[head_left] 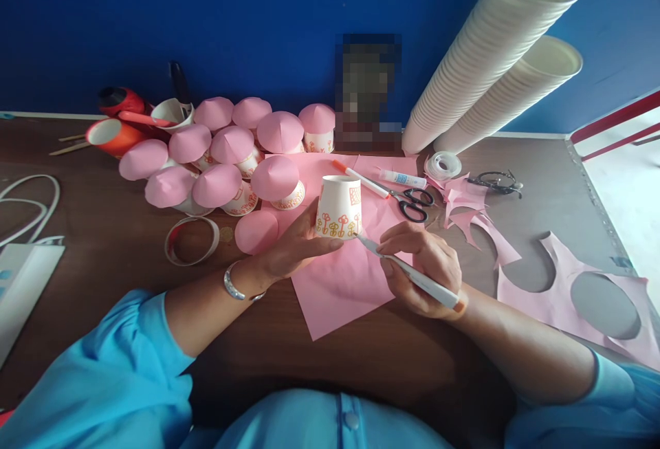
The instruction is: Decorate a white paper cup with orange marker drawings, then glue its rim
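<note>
My left hand (302, 241) is closed around the lower left side of a white paper cup (337, 203), held upside down above pink paper. Flowers in red and brownish yellow run along the cup's wide rim, and a red grid patch is drawn higher on its right side. A white marker (420, 276) with an orange end lies in the grip of my right hand (425, 267). Its tip meets the cup near the rim at the lower right. Underneath both hands spreads the pink paper sheet (322, 308).
Several cups with pink cone tops (281, 131) stand at the back left. Scissors (415, 205), a glue stick (402, 178) and an orange-capped marker (361, 179) lie behind the cup. Tall paper cup stacks (479, 57) lean on the blue wall. Paper scraps (554, 294) lie right, a tape roll (192, 241) left.
</note>
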`<state>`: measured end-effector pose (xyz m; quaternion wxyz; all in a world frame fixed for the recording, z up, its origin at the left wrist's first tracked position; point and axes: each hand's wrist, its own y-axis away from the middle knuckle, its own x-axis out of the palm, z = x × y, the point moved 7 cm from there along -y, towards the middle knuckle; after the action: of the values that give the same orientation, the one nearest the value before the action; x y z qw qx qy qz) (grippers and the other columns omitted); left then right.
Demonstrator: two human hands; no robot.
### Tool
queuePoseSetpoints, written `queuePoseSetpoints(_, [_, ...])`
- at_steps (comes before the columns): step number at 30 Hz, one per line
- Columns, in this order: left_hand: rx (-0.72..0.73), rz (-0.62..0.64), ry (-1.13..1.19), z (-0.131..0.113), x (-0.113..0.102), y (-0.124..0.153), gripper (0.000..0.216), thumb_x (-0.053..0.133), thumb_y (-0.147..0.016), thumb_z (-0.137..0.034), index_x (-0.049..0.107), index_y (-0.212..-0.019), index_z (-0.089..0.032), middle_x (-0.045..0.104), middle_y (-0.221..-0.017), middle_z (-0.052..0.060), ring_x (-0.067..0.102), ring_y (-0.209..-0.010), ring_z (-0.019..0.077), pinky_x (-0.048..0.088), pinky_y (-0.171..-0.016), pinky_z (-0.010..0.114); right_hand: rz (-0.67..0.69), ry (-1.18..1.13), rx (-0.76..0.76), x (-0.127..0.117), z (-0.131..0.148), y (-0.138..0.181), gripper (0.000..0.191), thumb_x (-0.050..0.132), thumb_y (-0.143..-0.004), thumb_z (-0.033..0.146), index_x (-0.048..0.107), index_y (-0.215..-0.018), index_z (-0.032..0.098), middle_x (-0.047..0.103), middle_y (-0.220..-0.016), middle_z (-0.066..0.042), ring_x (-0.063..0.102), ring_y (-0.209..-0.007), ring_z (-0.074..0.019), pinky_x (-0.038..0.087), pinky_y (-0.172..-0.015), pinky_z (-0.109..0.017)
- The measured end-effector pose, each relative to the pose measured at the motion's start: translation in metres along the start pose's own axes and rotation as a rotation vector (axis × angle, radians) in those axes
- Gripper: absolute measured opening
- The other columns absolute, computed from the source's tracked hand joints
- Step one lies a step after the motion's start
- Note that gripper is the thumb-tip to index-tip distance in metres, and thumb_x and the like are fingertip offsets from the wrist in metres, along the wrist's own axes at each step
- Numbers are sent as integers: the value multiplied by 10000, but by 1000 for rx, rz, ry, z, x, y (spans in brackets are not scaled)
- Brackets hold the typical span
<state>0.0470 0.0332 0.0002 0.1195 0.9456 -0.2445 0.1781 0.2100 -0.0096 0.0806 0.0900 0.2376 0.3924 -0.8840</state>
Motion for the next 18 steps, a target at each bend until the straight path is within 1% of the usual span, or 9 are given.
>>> queuePoseSetpoints(6, [-1,23,-7,4,-2,0,527,837,-799,-256,566,-1251,-239,626,-1134,40,581,-1069,223,478,-935,359,9,-23,21,1,1,0,202,575,-843,69,595,-973,222,651,-718,4,673,-627,-159,532,-551,-263])
queuePoseSetpoints(10, [10,32,-8,0,1,2,520,839,-793,-249,579,-1243,-238,629,-1116,38,584,-1037,214,479,-907,344,21,-33,42,2,0,0,201,562,-847,67,592,-970,224,656,-727,-2,667,-625,-158,538,-546,-272])
queuePoseSetpoints(15, [-11,16,-39,-3,2,3,528,821,-812,-233,582,-1283,-231,650,-1171,57,597,-1104,248,480,-946,369,-11,-58,34,0,1,0,207,572,-839,58,606,-966,217,651,-730,-4,661,-625,-157,541,-544,-273])
queuePoseSetpoints(18, [-4,25,-28,-1,1,2,531,830,-799,-245,585,-1270,-238,655,-1162,49,602,-1096,248,483,-945,373,-20,-73,18,-1,1,0,217,575,-840,53,614,-982,213,645,-729,-5,661,-626,-159,543,-538,-275])
